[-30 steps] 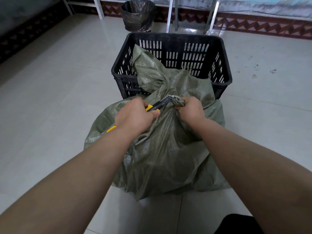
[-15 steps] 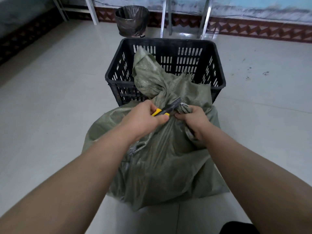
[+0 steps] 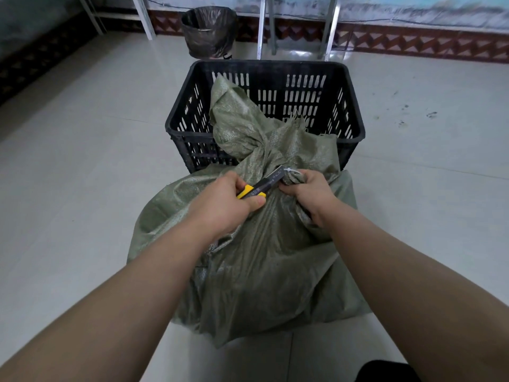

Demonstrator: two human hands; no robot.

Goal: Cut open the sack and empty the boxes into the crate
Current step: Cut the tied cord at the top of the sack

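A bulging green woven sack stands on the floor in front of a black slatted plastic crate. Its loose top flops over the crate's near rim. A white tie binds the sack's neck. My left hand grips a yellow and black utility knife, whose blade tip rests at the tie. My right hand clutches the bunched neck just below the tie. The boxes are hidden inside the sack.
A bin lined with a black bag stands behind the crate by the wall. White metal legs rise behind the crate. The pale tiled floor spreads on both sides.
The knife has shifted a little along the neck toward the tie, and my view has lowered slightly. My right hand keeps its hold on the sack.
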